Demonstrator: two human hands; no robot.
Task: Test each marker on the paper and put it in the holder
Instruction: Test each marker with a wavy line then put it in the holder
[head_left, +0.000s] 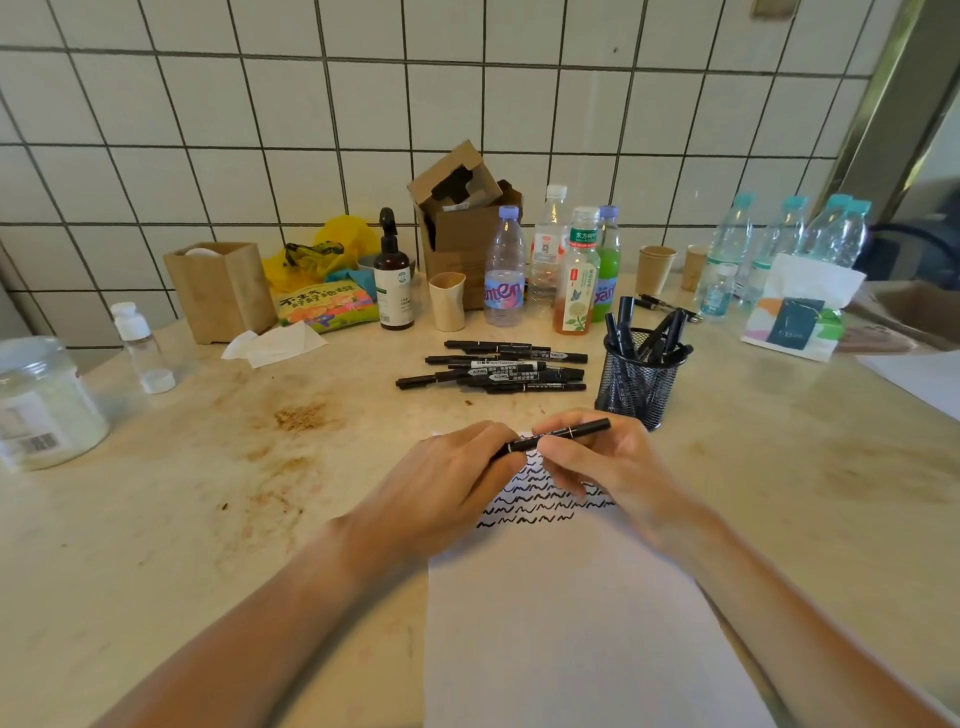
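At frame centre both hands, left hand (457, 473) and right hand (597, 462), pinch one black marker (558, 434) above the scribbled paper (571, 623). Light, stiff and smooth-barrelled, it is likely best gripped mid-barrel, with the mesh holder (636, 382) just beside.

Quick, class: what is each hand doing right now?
Left hand: grip closed on the left end of the black marker.
Right hand: grip closed on the same marker.

Black marker (558, 435) above scribbled paper (571, 613)
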